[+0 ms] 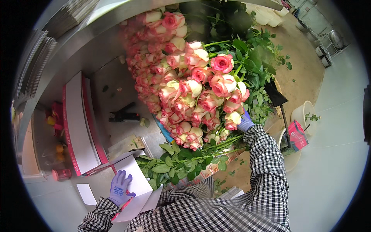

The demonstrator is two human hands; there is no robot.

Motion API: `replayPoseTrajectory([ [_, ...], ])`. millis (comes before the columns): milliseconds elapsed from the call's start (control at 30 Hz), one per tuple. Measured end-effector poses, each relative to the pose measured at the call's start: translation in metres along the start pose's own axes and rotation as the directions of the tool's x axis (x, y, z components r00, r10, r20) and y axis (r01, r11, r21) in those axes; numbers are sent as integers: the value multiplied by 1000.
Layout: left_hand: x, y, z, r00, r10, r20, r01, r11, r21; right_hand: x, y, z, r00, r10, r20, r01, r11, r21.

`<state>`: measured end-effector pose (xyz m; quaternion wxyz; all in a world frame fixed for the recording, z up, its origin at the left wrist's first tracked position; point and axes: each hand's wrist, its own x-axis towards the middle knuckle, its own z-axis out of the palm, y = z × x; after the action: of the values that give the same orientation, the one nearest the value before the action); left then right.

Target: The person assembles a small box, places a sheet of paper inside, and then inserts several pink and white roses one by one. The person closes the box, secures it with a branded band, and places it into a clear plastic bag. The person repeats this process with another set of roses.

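Observation:
My left hand [121, 187], in a purple glove, lies with spread fingers on a white and pink cardboard wrap [136, 177] at the lower left. My right hand [246, 121], gloved too, is at the right edge of the big heap of pink and cream roses [200, 95]; its fingers are partly hidden behind a bloom, so its grip cannot be told. Between my hands, leafy green rose stems [179, 162] lie across the front of the metal worktable, their leafy part next to the cardboard wrap.
Left of the roses lie a black tool [124, 116] and a stack of pink-edged cardboard sheets [78, 124]. A pink jar [61, 174] stands at the table's left edge. White buckets [303, 113] stand on the floor at right, beside a black-handled tool [285, 124].

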<state>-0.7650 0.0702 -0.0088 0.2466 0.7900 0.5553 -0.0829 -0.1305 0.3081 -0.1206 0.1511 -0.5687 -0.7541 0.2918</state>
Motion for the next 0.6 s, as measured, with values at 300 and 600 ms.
replayPoseTrajectory([
  [300,-1,-3,2,1000,-5,9,5,1000,-10,-46,-63,-136,852,-419,-313,42,650,-759],
  [600,-2,-4,2,999,44,-14,-45,999,-13,-117,-186,-302,478,-379,-793,236,924,-299],
])
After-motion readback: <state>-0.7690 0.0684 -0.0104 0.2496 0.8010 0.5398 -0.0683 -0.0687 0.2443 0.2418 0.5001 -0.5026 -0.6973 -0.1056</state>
